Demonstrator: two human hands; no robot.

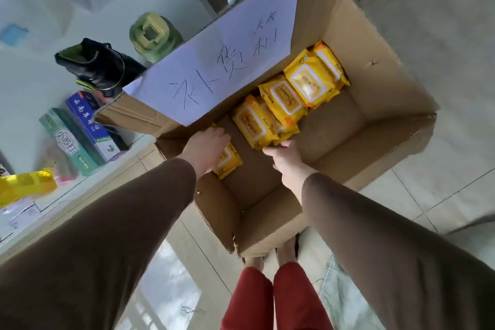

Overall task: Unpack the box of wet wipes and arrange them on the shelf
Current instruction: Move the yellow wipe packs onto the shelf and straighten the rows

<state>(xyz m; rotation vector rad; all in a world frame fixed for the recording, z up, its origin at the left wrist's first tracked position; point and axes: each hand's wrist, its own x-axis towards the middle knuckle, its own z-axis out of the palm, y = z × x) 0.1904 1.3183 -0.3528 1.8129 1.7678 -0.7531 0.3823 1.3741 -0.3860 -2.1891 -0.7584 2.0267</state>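
Observation:
An open cardboard box [380, 104] stands on the floor with several yellow wet wipe packs inside. My left hand [207, 146] reaches into the box and grips one yellow pack [229, 162] lying near the left wall. My right hand [285, 154] touches the near end of another yellow pack [254, 124] in a row of packs [308, 80] leaning along the far side. A yellow pack [25, 183] lies on the white shelf [24, 94] at the left.
The box's left flap carries a white handwritten paper [214, 61]. On the shelf stand toothpaste boxes [80, 134], a black item [99, 67] and a green container [152, 35]. My feet and red trousers [270, 295] are just behind the box on the tiled floor.

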